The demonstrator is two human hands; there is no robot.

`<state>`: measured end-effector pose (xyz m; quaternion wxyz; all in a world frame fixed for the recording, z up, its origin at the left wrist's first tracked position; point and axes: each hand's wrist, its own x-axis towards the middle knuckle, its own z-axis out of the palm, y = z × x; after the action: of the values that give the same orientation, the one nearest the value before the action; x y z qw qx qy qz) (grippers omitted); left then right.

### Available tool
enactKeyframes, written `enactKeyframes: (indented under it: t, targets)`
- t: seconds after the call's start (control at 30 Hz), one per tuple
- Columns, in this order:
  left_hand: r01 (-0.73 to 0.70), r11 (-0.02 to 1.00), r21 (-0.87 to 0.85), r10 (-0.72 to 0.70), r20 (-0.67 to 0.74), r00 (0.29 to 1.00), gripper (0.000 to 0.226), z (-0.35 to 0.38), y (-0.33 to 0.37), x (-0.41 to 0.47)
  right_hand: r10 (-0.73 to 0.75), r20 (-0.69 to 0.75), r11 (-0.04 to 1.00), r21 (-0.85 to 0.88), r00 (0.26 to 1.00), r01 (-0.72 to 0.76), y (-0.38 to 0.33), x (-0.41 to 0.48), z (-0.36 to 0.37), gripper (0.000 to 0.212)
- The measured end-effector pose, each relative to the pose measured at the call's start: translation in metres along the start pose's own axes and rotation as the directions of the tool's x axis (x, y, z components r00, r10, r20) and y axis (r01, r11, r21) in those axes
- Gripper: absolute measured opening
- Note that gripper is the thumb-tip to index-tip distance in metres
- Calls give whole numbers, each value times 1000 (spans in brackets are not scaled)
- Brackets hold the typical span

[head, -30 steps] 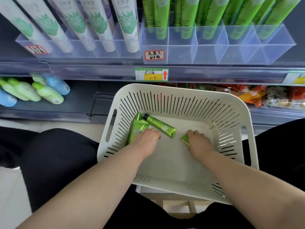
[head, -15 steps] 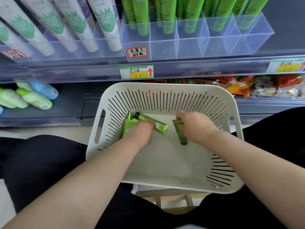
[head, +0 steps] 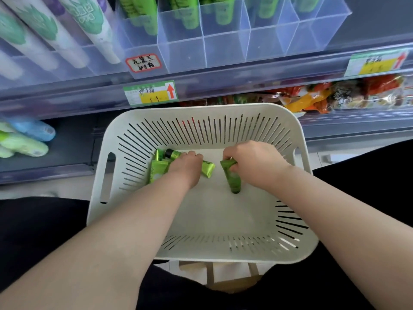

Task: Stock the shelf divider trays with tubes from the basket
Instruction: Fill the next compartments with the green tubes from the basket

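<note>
Left hand (head: 185, 166) grasping green tube (head: 208, 170), right hand (head: 257, 162) grasping darker tube (head: 232, 180), basket (head: 201, 108), red-arrow price tag (head: 150, 93)

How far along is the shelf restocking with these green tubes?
Done: green tubes already stand in the divider tray. In hand: right grip holds a dark tube, left grip holds a capped tube, both inside the basket. Left: loose tubes beside the left grip.

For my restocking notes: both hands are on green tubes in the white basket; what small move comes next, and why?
Probably lift both hands toward the clear plastic divider tray: the right hand holds a green plastic tube cap-down, the left hand curls round a second green tube in the white slotted plastic basket.
</note>
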<state>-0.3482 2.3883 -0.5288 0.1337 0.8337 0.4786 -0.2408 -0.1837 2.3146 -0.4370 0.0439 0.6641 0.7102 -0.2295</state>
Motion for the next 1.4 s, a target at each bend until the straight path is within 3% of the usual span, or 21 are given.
enactKeyframes:
  t: [0.13, 0.33, 0.4, 0.53, 0.6, 0.73, 0.87, 1.03, 1.4]
  targets:
    - [-73, 980, 183, 71, 19, 997, 38, 3, 7, 3, 31, -83, 999, -20, 996, -33, 9, 0, -3, 15]
    - [-221, 900, 376, 242, -8, 970, 34, 1, 12, 3, 68, -63, 998, -8, 996, -69, 13, 3, -3, 20]
    - [-229, 935, 273, 255, -66, 965, 27, -2, 11, 0, 77, -67, 997, 12, 995, -76, 13, 2, -5, 19]
    - [-277, 956, -96, 234, -321, 918, 13, -13, 12, -11, 92, -80, 996, 12, 992, -92, 10, 2, -10, 19]
    - [-268, 917, -296, 136, -398, 907, 7, -20, 12, -21, 96, -106, 995, 11, 990, -96, 8, 2, -12, 20]
    - [-186, 772, -608, -80, -382, 921, 10, -37, 7, -41, 88, -197, 996, 16, 977, -86, 5, -2, -15, 29]
    - [-191, 784, -591, -108, -432, 895, 21, -58, 0, -62, 51, -272, 999, 30, 961, -45, -2, -13, -17, 30]
    - [-285, 765, -577, -80, -524, 848, 16, -88, -1, -88, 32, -392, 999, 52, 920, -13, -14, -29, -38, 27]
    - [-404, 804, -436, -127, -790, 600, 14, -185, -6, -142, -51, -675, 998, -19, 736, 52, -46, -60, -125, 24]
